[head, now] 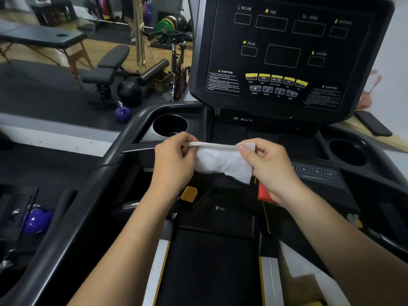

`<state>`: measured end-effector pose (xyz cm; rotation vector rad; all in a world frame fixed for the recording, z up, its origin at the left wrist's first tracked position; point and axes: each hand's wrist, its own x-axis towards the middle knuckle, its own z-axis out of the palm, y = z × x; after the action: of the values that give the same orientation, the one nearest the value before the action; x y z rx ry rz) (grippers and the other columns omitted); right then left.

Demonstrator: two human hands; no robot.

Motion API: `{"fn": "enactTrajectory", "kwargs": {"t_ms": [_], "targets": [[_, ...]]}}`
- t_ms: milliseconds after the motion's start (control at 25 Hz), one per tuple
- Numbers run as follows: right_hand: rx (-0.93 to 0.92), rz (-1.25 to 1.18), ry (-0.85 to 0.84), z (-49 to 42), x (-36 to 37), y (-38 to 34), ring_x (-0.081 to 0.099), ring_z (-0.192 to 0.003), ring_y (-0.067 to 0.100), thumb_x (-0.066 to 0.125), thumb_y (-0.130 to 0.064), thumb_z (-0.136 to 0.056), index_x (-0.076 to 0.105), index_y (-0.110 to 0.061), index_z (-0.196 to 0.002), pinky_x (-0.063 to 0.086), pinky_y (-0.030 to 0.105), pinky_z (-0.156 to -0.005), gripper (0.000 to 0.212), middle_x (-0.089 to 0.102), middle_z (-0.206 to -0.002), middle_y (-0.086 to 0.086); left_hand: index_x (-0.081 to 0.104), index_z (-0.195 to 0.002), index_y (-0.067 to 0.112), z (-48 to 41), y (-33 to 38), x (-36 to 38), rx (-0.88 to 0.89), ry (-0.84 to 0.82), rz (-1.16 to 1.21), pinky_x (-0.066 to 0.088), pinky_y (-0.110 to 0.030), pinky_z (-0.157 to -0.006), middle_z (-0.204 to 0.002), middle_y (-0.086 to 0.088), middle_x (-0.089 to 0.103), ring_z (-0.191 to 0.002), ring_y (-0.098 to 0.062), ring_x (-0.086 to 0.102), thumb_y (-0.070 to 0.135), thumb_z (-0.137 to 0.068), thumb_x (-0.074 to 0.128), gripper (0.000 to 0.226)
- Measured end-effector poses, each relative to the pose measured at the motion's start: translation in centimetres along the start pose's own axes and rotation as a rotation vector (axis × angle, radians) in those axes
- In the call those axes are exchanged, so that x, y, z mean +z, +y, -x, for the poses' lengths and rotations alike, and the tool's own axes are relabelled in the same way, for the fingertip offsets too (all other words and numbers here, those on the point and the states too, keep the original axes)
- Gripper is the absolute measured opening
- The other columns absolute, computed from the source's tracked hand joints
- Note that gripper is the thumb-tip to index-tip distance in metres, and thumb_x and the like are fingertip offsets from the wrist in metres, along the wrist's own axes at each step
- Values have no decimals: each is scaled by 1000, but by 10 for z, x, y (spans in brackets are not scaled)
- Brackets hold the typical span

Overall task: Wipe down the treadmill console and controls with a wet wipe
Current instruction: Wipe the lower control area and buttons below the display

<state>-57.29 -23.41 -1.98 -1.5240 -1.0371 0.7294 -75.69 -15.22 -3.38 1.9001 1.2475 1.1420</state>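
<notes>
Holding a white wet wipe (223,161) stretched between both hands, a person is looking down at a treadmill console (287,51). The left hand (174,160) is pinching the wipe's upper left corner between thumb and fingertips. The right hand (269,171) is pinching the upper right corner the same way, so the sheet is hanging open below its folded top edge. The wipe is hovering in the air in front of the console's lower deck, touching no part of the machine. Judging by this, the task is only at its opening step (spreading the wipe out). The dark console, the yellow buttons (276,79) on it and the numbered keys (316,171) beside the right hand all seem to be awaiting wiping, though no wet streaks are showing either way.
</notes>
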Motion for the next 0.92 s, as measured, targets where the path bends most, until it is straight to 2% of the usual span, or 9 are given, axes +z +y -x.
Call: {"fn": "enactTrajectory", "kwargs": {"t_ms": [120,200,320,400,520,600,680,760,920], "targets": [[-100,146,37,-2,-2,4,67,-82,2,60,-24,-94,71,-36,-86,51,17,-66,19,72,-84,-13,64,-82,35,-2,-7,-3,-49,-100,213,44,-18,-58,-77,9,68,-68,-5,61,16,-87,62,19],[-117,279,51,-15,-5,6,65,-81,7,60,-26,-93,71,-32,-88,48,17,-65,13,70,-81,-10,63,-83,33,-2,-13,-3,1,-196,63,43,-14,-55,-71,11,65,-65,-2,59,19,-87,63,14],[-167,893,-27,-27,0,4,57,-96,19,60,-31,-92,64,-23,-113,46,28,-75,23,59,-100,-4,61,-93,26,10,-22,7,31,-232,-365,44,-29,-62,-81,8,61,-78,-15,58,24,-81,61,11],[-382,1099,47,-16,13,7,54,-100,28,60,-27,-90,62,-17,-118,48,42,-79,29,57,-108,5,59,-97,20,20,-33,15,20,-126,-326,39,-28,-70,-89,7,53,-86,-17,50,17,-76,64,22],[-530,1154,-138,25,43,31,51,-118,34,44,-36,-90,62,-15,-123,44,48,-97,42,57,-128,9,61,-100,15,29,-44,26,3,13,-96,40,-21,-74,-92,7,54,-86,-12,51,6,-76,62,26],[-485,1252,-293,45,52,49,23,-144,32,32,-46,-95,43,-18,-144,21,49,-116,57,34,-153,10,62,-100,19,31,-46,30,-53,20,64,43,-13,-70,-96,8,62,-84,-4,57,7,-81,60,23],[-556,1308,-400,51,47,62,4,-149,26,29,-50,-97,31,-20,-150,10,48,-120,61,18,-160,7,64,-96,24,31,-52,31,-55,56,110,44,-9,-67,-90,12,67,-81,0,61,10,-85,57,20],[-633,1339,-505,46,32,65,4,-149,25,31,-53,-97,30,-23,-150,10,46,-120,62,15,-161,4,67,-93,28,32,-56,31,-68,81,114,46,-9,-69,-85,16,69,-81,1,64,13,-83,52,24],[-412,1382,-396,4,23,46,-8,-149,21,15,-58,-97,6,-30,-154,5,46,-120,64,0,-163,-1,72,-92,30,32,-53,33,-150,112,189,51,-14,-78,-83,20,72,-84,4,67,11,-77,44,37]]}}
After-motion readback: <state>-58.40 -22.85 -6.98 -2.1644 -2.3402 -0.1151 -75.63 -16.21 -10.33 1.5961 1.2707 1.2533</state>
